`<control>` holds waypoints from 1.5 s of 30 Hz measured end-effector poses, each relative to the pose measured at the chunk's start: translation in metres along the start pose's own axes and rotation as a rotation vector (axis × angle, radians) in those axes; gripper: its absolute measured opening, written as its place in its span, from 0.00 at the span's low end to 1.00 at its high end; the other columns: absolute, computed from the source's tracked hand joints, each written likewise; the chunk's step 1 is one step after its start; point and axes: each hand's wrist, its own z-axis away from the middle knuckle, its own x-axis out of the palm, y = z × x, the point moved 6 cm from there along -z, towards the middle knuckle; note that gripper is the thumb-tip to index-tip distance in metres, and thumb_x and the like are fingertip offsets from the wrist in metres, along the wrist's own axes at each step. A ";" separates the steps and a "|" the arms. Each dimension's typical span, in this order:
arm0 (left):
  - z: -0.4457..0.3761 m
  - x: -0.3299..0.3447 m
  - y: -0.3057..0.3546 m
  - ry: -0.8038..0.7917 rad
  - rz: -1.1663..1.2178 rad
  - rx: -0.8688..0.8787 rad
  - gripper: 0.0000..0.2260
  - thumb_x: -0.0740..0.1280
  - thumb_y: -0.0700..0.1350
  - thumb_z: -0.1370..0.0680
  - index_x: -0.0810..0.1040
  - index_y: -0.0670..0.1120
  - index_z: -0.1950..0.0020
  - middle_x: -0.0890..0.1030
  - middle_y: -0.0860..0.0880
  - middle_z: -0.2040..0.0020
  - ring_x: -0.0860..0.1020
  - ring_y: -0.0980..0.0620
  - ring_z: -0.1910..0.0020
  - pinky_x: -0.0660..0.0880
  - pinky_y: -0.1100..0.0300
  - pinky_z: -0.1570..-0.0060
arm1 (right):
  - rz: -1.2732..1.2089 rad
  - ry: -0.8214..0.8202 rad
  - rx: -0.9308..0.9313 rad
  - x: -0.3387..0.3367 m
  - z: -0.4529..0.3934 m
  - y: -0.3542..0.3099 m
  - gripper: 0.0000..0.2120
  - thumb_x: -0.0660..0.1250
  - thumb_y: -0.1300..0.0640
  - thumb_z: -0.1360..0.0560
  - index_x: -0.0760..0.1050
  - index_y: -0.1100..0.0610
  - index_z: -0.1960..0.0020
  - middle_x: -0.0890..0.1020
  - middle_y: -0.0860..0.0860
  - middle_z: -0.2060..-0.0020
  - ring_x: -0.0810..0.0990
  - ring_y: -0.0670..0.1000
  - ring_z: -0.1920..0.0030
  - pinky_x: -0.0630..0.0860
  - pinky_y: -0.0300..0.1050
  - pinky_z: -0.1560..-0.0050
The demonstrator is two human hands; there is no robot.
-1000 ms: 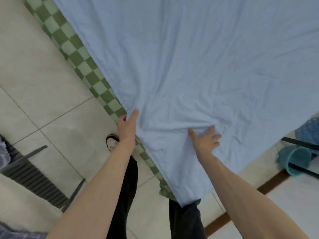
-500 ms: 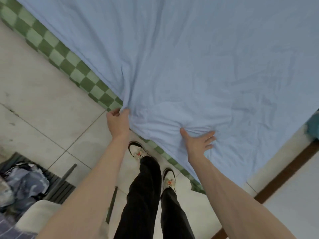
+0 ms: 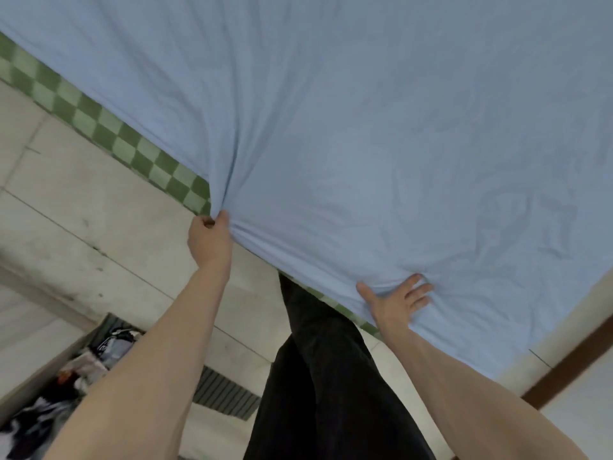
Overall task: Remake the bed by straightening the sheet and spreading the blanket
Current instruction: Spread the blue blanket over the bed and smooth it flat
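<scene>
From the head camera we look down on a pale blue sheet point(image 3: 365, 127) that fills the far and right part of the scene, lying over a green-and-white checked cover point(image 3: 109, 134) whose border shows along the sheet's left edge. Our left hand point(image 3: 209, 240) has its fingers curled tight on a gathered bunch of the sheet's near edge, with folds fanning away from the grip. Our right hand point(image 3: 396, 302) lies further right on the same edge with its fingers spread apart; the thumb seems tucked under the hem, though we cannot tell how firmly it holds.

To do this step well, we judge that both hands should draw the edge evenly toward us and outward, so the creases radiating from the left grip flatten instead of bunching.

Near left, a box of jumbled items point(image 3: 66, 386) sits on the tiled floor point(image 3: 99, 210); any print there is too blurred to read.
</scene>
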 end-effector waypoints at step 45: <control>-0.331 -0.147 0.232 -0.309 0.072 -0.147 0.21 0.74 0.52 0.24 0.76 0.45 0.34 0.81 0.48 0.39 0.81 0.48 0.42 0.80 0.48 0.40 | 0.344 0.013 -0.068 0.124 0.145 -0.473 0.75 0.82 0.37 0.41 0.27 0.52 0.21 0.28 0.56 0.22 0.31 0.64 0.21 0.58 0.75 0.29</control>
